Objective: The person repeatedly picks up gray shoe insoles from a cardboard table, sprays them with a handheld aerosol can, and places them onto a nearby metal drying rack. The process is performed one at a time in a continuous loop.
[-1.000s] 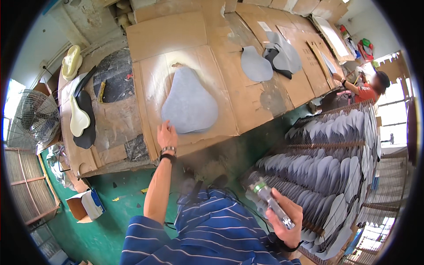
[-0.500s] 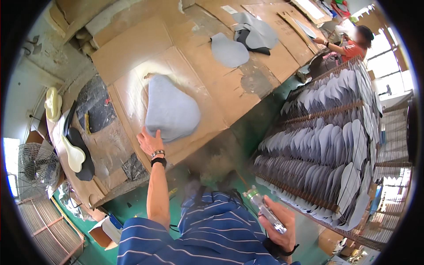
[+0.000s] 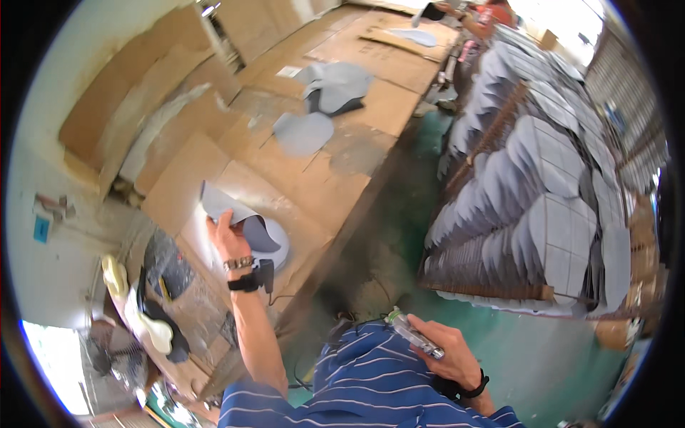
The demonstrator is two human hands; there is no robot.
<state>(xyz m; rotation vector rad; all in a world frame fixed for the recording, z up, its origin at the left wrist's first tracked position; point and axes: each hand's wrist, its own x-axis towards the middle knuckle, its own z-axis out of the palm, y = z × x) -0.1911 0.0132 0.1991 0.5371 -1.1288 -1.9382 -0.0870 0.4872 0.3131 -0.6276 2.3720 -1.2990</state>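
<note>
Two hands are busy, each with its own thing. The left hand is closed on the near edge of a grey sheet, a flat pear-shaped piece, and lifts this edge off the counter, so the sheet curls upward toward 11 o'clock while its far end, toward 3 o'clock, seems to rest on the whitish sprayed patch of cardboard. The right hand is wrapped around a spray tool with a clear body and a green tip, held low at 6 o'clock, well apart from the sheet and close to the striped shirt.

To do this lift well, I judge the fingers should pinch only the rim, because the face of the sheet may be wet. Peeling slowly from one end lets the soft piece come off without folding on itself. The spray tool is better kept pointing away from the body and the sheet.

Toward 1 o'clock from the sheet lie another grey piece and a small grey pile. A rack of many grey pieces stands at 3 o'clock, and another person works at 12 o'clock.
</note>
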